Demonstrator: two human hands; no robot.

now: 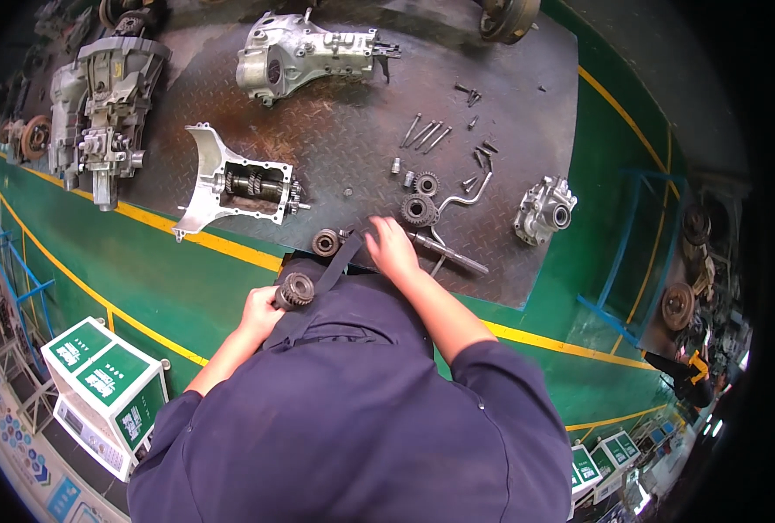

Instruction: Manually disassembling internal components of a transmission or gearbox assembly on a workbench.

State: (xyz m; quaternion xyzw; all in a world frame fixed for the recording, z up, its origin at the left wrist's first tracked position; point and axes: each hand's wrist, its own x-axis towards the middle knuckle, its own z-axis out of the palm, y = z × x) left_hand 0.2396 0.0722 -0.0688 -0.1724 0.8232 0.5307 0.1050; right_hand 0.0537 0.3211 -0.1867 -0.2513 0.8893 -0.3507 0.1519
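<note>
At the upper left of the frame a complete gearbox (113,96) stands on the counter (527,131). Right of it, left of centre, lies an open housing half (206,179) with a gear shaft (252,186) inside. Below that, the left hand (264,312) is closed around a dark toothed gear (296,291), held up off the counter at the lower centre-left, in front of the person's lap. Above, at upper centre, rests a silver transmission case (309,57). Near the counter's front edge sits a smaller collar gear (325,242), with a dark strap (339,264) slanting just beside it.

At the centre, the right hand (390,247) reaches over the edge, fingers bent near the strap's upper end; whether it grips anything I cannot tell. The hands are apart. Just beyond it lie two loose gears (419,209), a splined shaft (457,254), a bent tube (483,187) and long bolts (427,132); a cast cover (544,211) rests at the right.

The step in hand seems to be handling loose gears of a dismantled gearbox. A next move would call for a secure left-hand hold and clear room for the right fingers among the parts.
</note>
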